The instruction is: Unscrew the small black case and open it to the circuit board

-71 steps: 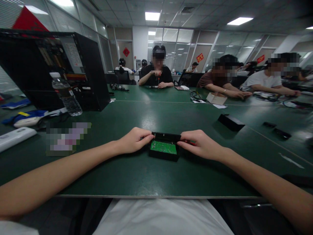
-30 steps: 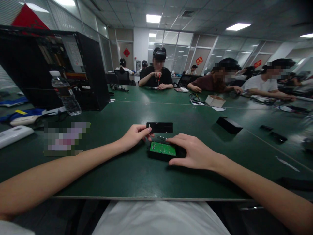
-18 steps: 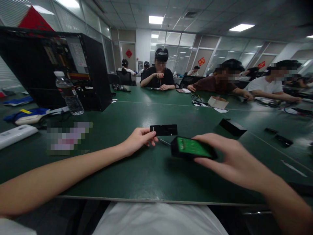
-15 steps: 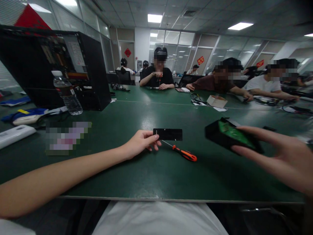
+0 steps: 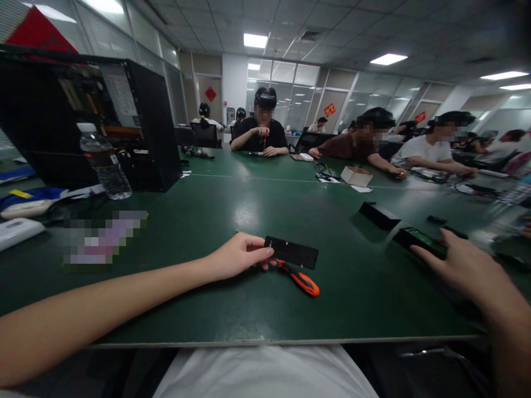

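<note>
My left hand [image 5: 244, 255] pinches a flat black panel [image 5: 292, 252] by its left end, thumb on top, above the table. Just below the panel is a screwdriver [image 5: 301, 279] with an orange and black handle. Its shaft runs behind my left fingers; whether they grip it too is hard to tell. On the right, my right hand [image 5: 468, 262] has its thumb and fingers spread at a black case [image 5: 402, 235] with a green circuit board inside. The case appears to rest on the table, partly covered by the hand. Beside it lies another black box-shaped part [image 5: 379, 215].
A black computer case [image 5: 155, 121] and a water bottle [image 5: 105, 163] stand at the left, near a blurred-out item [image 5: 105, 240]. Small dark parts [image 5: 436, 219] lie at the right. Across the green table [image 5: 232, 315] sit several people, with cables and a small carton [image 5: 357, 176].
My right hand has lowered the case with the circuit board to the table and spread its fingers. My left hand's panel has come lower and tilted; the screwdriver has shifted closer. The view has turned slightly right.
</note>
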### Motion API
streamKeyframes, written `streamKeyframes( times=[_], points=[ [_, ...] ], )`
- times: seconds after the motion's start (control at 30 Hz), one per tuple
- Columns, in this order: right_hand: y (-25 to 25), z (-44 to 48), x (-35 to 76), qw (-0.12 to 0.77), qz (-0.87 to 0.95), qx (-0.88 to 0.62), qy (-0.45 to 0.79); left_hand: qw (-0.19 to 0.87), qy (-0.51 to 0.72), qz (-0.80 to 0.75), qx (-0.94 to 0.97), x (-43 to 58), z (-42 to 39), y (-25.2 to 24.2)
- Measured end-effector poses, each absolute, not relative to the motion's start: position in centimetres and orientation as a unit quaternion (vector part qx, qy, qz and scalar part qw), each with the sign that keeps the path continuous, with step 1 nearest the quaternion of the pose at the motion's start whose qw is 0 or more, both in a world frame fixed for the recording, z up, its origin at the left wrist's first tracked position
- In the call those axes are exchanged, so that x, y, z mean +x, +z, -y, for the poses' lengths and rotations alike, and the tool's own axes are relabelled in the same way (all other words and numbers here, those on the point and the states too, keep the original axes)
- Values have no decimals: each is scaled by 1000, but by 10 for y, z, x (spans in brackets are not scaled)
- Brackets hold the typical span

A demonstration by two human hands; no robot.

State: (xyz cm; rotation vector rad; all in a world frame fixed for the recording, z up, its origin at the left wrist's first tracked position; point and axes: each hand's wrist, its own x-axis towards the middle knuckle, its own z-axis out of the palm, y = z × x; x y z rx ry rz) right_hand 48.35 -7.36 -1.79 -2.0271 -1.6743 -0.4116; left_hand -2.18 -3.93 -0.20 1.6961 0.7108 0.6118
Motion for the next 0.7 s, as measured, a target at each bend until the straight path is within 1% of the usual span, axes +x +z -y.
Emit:
streamKeyframes(
  times=[0.03,0.07,0.1,0.17,0.2,0.23,0.27,0.4,0.47,0.5,0.6,0.7],
  points=[
    [-10,74,461,222,603,-747,-170,563,258,-300,725,-21,40,-2],
    [-2,75,436,237,627,-725,-157,559,255,-298,731,-21,41,-1],
    [6,78,410,269,655,-696,-116,553,252,-297,736,-21,42,-1],
    [18,85,357,327,724,-605,47,537,246,-299,750,-20,43,-1],
    [22,89,331,336,753,-550,135,525,245,-300,758,-20,44,-1],
    [25,92,307,321,775,-504,206,512,245,-299,767,-20,44,-1],
    [27,96,284,295,795,-471,244,498,248,-296,777,-20,45,-1],
    [26,105,221,230,825,-389,340,441,264,-251,820,-22,48,-2],
    [25,107,210,219,831,-379,344,415,263,-224,841,-22,50,-2],
    [25,107,210,216,840,-379,322,401,261,-218,851,-22,51,-2],
    [28,104,233,210,867,-398,212,371,249,-229,865,-21,54,-1],
    [34,92,290,238,838,-485,82,360,239,-245,868,-20,55,1]
  ],
)
